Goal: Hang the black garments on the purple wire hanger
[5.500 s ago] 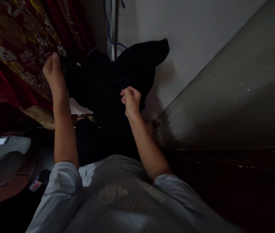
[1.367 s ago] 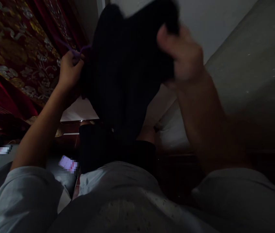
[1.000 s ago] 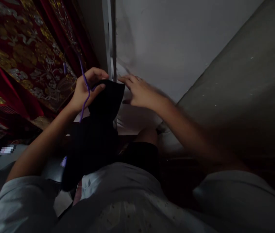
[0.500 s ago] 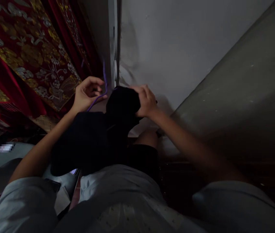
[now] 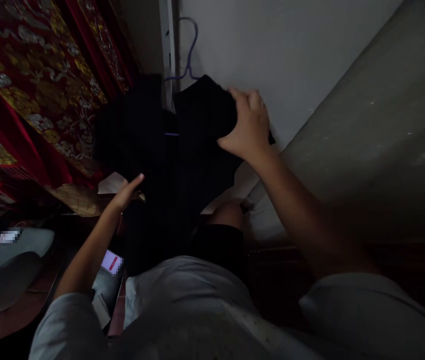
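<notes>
A black garment [image 5: 182, 150] hangs on a purple wire hanger [image 5: 190, 55] whose hook sits high against the white wall by a vertical frame. My right hand [image 5: 248, 125] is closed on the garment's right shoulder. Lower down, my left hand [image 5: 126, 192] has its fingers stretched out beside the garment's left edge and holds nothing. The scene is dim, so the cloth's folds are hard to make out.
A red curtain with gold flowers [image 5: 28, 85] fills the upper left. A grey slanted panel [image 5: 366, 140] rises on the right. A lit phone [image 5: 112, 262] lies low at the left, near grey cushions [image 5: 6, 260].
The garment and hanger have gone up and now hang by the wall. My left hand has let go of the hanger and dropped lower. My right hand rose with the shoulder.
</notes>
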The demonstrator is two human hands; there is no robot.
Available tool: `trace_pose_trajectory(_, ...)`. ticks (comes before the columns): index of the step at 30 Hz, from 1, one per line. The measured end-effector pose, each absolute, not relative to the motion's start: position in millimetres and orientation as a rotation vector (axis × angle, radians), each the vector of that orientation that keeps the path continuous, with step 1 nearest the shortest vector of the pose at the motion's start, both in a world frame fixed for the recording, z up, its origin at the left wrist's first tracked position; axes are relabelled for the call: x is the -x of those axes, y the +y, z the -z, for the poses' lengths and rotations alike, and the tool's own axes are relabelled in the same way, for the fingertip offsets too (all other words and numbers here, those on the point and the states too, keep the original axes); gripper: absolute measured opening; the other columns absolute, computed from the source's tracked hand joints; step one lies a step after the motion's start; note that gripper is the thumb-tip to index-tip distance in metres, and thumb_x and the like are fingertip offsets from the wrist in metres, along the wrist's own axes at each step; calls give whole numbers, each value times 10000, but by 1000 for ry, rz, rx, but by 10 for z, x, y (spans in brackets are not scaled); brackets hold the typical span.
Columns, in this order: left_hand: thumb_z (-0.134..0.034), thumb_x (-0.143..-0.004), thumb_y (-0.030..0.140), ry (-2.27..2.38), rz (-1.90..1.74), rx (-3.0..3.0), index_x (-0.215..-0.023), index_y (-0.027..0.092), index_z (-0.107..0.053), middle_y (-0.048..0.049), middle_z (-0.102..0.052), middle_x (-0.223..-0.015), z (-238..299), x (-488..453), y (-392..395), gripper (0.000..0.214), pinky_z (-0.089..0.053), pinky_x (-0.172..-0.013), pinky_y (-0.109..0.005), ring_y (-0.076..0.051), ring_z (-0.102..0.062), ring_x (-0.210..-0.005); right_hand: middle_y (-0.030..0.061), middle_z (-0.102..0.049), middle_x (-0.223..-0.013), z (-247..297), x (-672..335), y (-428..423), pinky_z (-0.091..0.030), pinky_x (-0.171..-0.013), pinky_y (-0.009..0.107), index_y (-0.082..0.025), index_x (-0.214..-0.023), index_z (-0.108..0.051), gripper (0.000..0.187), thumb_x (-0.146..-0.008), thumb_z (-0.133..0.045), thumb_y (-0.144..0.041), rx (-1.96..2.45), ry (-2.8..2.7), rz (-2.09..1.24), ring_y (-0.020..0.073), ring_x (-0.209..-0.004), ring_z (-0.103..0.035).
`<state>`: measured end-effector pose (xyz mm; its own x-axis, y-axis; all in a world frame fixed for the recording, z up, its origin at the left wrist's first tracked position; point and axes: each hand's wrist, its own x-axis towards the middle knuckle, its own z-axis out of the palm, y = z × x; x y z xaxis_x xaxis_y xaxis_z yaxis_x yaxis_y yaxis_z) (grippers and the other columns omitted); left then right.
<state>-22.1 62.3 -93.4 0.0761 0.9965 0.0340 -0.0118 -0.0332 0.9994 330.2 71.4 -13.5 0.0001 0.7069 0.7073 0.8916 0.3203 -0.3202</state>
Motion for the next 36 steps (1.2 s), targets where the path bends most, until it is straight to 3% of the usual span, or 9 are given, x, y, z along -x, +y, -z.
trace_pose_trajectory(3, -894, -735, 370, 1109, -1259, -1239, -1161, 187, -687, -106, -713, -1235, 1192, 120, 552, 508, -497, -1134, -426, -325, -617, -1297, 178, -456, -1380, 103, -3245, 651, -399, -1132, 599, -204, -1550, -350, 925, -720, -752, -274, 1439, -1840, 271, 405, -1288, -464)
trace_pose_trajectory(7, -888, -732, 318, 1053, -1361, -1050, -1189, 199, -679, -80, -687, -1321, 1448, 20, 439, 516, -472, -1172, -389, -301, -593, -1336, 176, -454, -1420, 191, -3281, 514, -357, -1164, 622, -213, -1561, -368, 979, -659, -747, -230, 1384, -1864, 280, 429, -1350, -429)
trace_pose_trajectory(11, -893, -699, 310, 1094, -1390, -851, -1159, 221, -694, -65, -728, -1254, 1593, -57, 273, 509, -521, -1133, -401, -328, -625, -1295, 105, -404, -1530, 596, -2994, 362, -356, -1138, 681, -356, -1566, -276, 891, -755, -627, -249, 1262, -1678, 219, 412, -1464, -347)
trace_pose_trajectory(14, -922, -660, 300, 1078, -1395, -819, -1155, 222, -705, -66, -735, -1242, 1612, -140, 91, 545, -530, -1122, -406, -337, -638, -1275, 133, -485, -1432, 1146, -2427, 297, -478, -1029, 631, -342, -1565, -199, 776, -857, -502, -251, 1233, -1365, 111, 350, -1362, -490)
trace_pose_trajectory(19, -953, -623, 338, 1078, -1276, -924, -1125, 174, -719, -99, -748, -1172, 1602, -147, -87, 578, -569, -1036, -430, -340, -697, -1151, 159, -591, -1257, 1897, -1686, 230, -534, -975, 474, -204, -1281, -473, 527, -797, -633, -339, 1344, -1027, -424, 275, -1131, -608)
trace_pose_trajectory(23, -896, -673, 348, 1267, -1613, -980, -1173, 150, -658, -115, -708, -1182, 1793, -16, 44, 589, -533, -1050, -430, -300, -686, -1135, 76, -673, -861, 2033, -1783, 169, -516, -797, 339, -173, -869, -600, 212, -772, -644, -356, 1405, -1069, -983, 212, -825, -640)
trace_pose_trajectory(28, -795, -791, 304, 1675, -2158, -1347, -1393, 182, -471, -156, -469, -1438, 2222, -239, 12, 694, -334, -1209, -450, -288, -469, -1380, 61, -636, -638, 1972, -1981, 115, -411, -583, 263, -179, -592, -548, 370, -866, -519, -426, 1410, -1019, -1187, 132, -572, -558)
trace_pose_trajectory(32, -663, -921, 281, 1338, -1780, -1904, -1272, 161, -559, -144, -599, -1230, 2382, -699, -101, 386, -456, -1072, -405, -267, -587, -1193, 51, -631, -606, 1923, -1950, 62, -390, -574, 245, -174, -550, -545, 413, -816, -612, -483, 1351, -1034, -1204, 121, -576, -564)
trace_pose_trajectory(36, -549, -965, 254, 1262, -1664, -1847, -1051, 151, -615, -96, -659, -984, 2375, -966, -14, 149, -526, -872, -328, -223, -653, -943, -1, -514, -505, 1892, -1944, -8, -341, -538, 248, -179, -525, -514, 531, -771, -676, -621, 1270, -1023, -1143, 98, -515, -468)
